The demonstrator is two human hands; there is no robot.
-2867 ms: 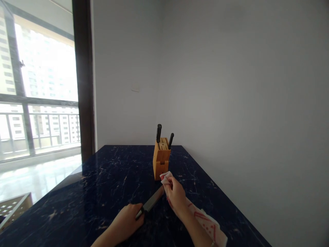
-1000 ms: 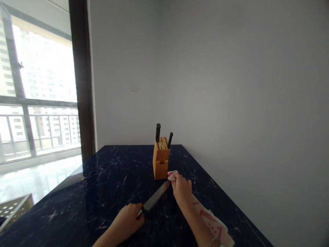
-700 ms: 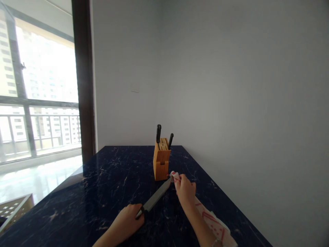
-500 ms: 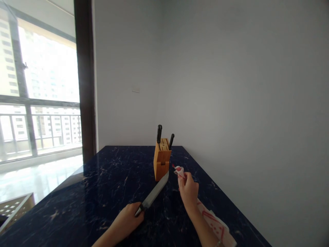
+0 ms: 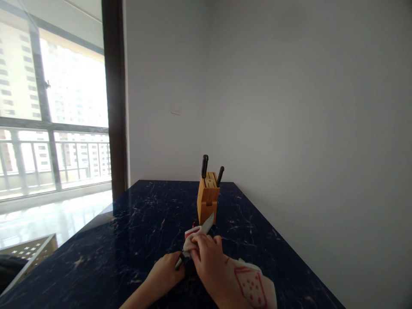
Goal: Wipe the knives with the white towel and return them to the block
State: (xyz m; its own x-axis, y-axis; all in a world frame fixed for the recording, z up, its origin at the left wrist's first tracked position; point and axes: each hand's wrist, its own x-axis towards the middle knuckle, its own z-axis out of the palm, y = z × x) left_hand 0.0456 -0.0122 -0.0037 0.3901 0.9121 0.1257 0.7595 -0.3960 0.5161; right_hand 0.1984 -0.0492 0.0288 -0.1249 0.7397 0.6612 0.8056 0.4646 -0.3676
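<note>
My left hand (image 5: 167, 269) is closed around the black handle of a kitchen knife (image 5: 207, 223), whose blade points away from me and to the right. My right hand (image 5: 207, 257) pinches a white cloth with red markings (image 5: 252, 283) against the blade near the handle. A bunched end of the cloth wraps over the blade's middle, and the rest trails under my right forearm onto the table. The blade's tip shows past the cloth, in front of a wooden knife block (image 5: 207, 204). Two black-handled knives stand in the block's slots.
The dark blue marbled table (image 5: 154, 214) runs to the grey wall (image 5: 289, 128). At the lower left is a light, perforated basket-like object (image 5: 35, 257) with something dark in it. A large window (image 5: 71, 107) is on the left.
My right hand has moved left with the cloth and now presses it onto the knife blade; before, it held the cloth apart from the knife. The view has shifted slightly.
</note>
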